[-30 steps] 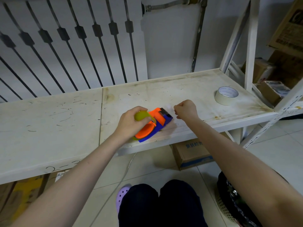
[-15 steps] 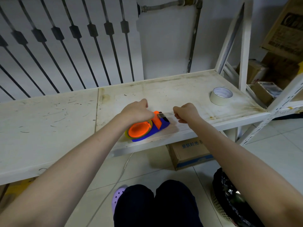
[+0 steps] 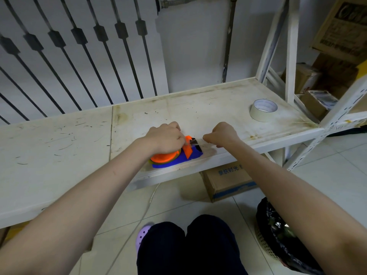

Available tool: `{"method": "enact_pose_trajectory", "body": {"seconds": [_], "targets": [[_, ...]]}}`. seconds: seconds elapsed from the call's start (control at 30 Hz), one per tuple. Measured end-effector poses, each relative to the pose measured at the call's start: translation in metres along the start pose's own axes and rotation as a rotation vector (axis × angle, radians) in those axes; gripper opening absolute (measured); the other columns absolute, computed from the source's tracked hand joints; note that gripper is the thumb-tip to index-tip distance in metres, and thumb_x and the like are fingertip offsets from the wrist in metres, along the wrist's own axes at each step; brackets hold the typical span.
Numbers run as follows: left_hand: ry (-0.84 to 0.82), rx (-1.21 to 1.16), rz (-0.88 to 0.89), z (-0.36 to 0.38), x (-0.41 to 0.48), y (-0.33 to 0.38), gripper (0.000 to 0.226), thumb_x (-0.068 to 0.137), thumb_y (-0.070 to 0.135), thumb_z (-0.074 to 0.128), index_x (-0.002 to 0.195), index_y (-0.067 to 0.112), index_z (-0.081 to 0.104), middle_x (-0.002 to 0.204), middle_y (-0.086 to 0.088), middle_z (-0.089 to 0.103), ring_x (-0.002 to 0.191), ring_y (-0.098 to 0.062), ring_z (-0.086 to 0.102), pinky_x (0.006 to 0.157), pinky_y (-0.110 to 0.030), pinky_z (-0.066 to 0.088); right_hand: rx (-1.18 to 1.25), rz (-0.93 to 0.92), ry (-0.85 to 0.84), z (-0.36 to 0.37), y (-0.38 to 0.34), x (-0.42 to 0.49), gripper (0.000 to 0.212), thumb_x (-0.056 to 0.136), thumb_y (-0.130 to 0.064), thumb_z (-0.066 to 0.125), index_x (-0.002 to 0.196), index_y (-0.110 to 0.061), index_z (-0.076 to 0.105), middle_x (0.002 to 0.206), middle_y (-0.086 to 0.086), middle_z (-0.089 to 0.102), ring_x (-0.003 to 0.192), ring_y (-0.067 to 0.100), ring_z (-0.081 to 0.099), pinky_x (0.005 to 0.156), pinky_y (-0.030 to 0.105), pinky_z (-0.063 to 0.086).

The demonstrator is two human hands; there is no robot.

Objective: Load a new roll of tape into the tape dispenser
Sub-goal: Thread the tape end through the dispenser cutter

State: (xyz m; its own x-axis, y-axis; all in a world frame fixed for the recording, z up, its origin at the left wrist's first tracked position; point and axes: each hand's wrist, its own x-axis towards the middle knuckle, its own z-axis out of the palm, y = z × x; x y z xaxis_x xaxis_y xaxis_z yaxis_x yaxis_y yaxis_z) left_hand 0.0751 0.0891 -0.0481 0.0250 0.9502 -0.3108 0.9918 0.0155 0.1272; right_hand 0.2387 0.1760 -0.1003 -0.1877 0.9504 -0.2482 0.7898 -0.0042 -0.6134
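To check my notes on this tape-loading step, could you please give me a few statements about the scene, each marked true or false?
1. The left hand grips the top of the tape dispenser. True.
2. The beige tape roll stands on edge against the dispenser. False: it lies flat, far off to the right on the shelf.
3. The right hand pinches a clear tape strip drawn from the dispenser. True.
4. The dispenser sits on the floor. False: it is on the shelf, near its front edge.
5. A cardboard box lies under the shelf. True.
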Motion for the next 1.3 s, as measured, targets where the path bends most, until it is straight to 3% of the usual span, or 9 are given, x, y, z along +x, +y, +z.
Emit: {"method": "enact_pose_trajectory", "body": {"seconds": [0.1,0.27,0.43,0.57,0.67,0.8,0.9,1.03,1.3], "targets": [[-0.030,-0.018,-0.008,-0.002,0.000,0.000,0.045,0.093,0.027,0.026,0.103,0.049,0.064,0.132,0.001,0.042,0.117,-0.023,0.045,0.090,-0.038,0.036,-0.009,0.023,-0.060,0.000,-0.001,0.002,0.023,0.071,-0.015,0.061,0.055,-0.010,0.045,0.055,0.003,0.047,0.054,0.018,0.055,0.057,0.025,0.047],[-0.038,-0.064,-0.039,-0.006,-0.001,0.003,0.047,0.090,0.023,0.029,0.073,0.052,0.061,0.128,0.001,0.044,0.120,-0.023,0.043,0.097,-0.040,0.036,0.045,0.050,-0.142,-0.003,-0.003,0.004,0.012,0.070,-0.010,0.059,0.063,-0.008,0.050,0.073,0.010,0.052,0.061,0.020,0.055,0.061,0.025,0.047],[-0.074,-0.101,-0.065,-0.010,-0.001,0.007,0.042,0.076,0.033,0.030,0.064,0.054,0.064,0.113,0.009,0.053,0.112,-0.020,0.048,0.086,-0.040,0.047,0.022,0.048,-0.082,-0.004,0.001,0.005,0.025,0.070,-0.011,0.059,0.052,-0.011,0.041,0.052,0.003,0.041,0.048,0.016,0.052,0.052,0.022,0.041],[-0.094,-0.128,-0.075,-0.009,0.003,0.007,0.056,0.055,0.053,0.034,0.090,0.032,0.072,0.109,0.003,0.065,0.104,-0.024,0.056,0.089,-0.044,0.049,0.027,-0.006,0.035,0.004,0.003,0.009,0.033,0.074,-0.013,0.056,0.053,-0.014,0.031,0.046,0.001,0.032,0.045,0.020,0.052,0.048,0.021,0.034],[-0.077,-0.132,-0.064,-0.008,0.005,0.005,0.047,0.068,0.047,0.036,0.099,0.035,0.069,0.107,0.006,0.063,0.102,-0.021,0.056,0.091,-0.041,0.049,0.023,-0.059,0.104,0.013,0.005,0.015,0.031,0.078,-0.014,0.053,0.056,-0.014,0.032,0.049,0.002,0.034,0.048,0.022,0.042,0.047,0.023,0.028],[-0.015,-0.071,-0.029,-0.005,0.006,0.001,0.030,0.088,0.036,0.048,0.113,0.042,0.062,0.099,0.004,0.049,0.093,-0.019,0.050,0.075,-0.031,0.043,-0.035,-0.102,0.185,0.027,0.007,0.019,0.038,0.088,-0.014,0.049,0.056,-0.014,0.029,0.050,0.002,0.032,0.045,0.017,0.031,0.046,0.025,0.028],[-0.018,-0.013,-0.014,-0.001,0.006,-0.001,0.033,0.092,0.041,0.045,0.123,0.041,0.055,0.109,-0.002,0.049,0.105,-0.027,0.051,0.082,-0.035,0.045,-0.071,-0.136,0.246,0.032,0.005,0.020,0.035,0.091,-0.017,0.048,0.059,-0.013,0.034,0.054,0.002,0.037,0.048,0.018,0.035,0.046,0.025,0.030],[0.009,0.001,-0.010,0.003,0.005,-0.005,0.039,0.091,0.046,0.046,0.130,0.038,0.044,0.119,-0.008,0.048,0.109,-0.032,0.051,0.088,-0.039,0.045,-0.179,-0.183,0.267,0.032,-0.003,0.019,0.015,0.092,-0.017,0.045,0.086,-0.006,0.054,0.076,0.005,0.053,0.068,0.023,0.050,0.056,0.030,0.037],[0.071,-0.038,-0.015,0.004,-0.001,-0.001,0.054,0.089,0.044,0.051,0.136,0.037,0.023,0.122,-0.013,0.045,0.098,-0.034,0.055,0.084,-0.042,0.049,-0.206,-0.186,0.276,0.039,-0.002,0.018,0.015,0.094,-0.019,0.043,0.089,-0.007,0.052,0.081,0.007,0.056,0.071,0.023,0.053,0.058,0.032,0.039]]}}
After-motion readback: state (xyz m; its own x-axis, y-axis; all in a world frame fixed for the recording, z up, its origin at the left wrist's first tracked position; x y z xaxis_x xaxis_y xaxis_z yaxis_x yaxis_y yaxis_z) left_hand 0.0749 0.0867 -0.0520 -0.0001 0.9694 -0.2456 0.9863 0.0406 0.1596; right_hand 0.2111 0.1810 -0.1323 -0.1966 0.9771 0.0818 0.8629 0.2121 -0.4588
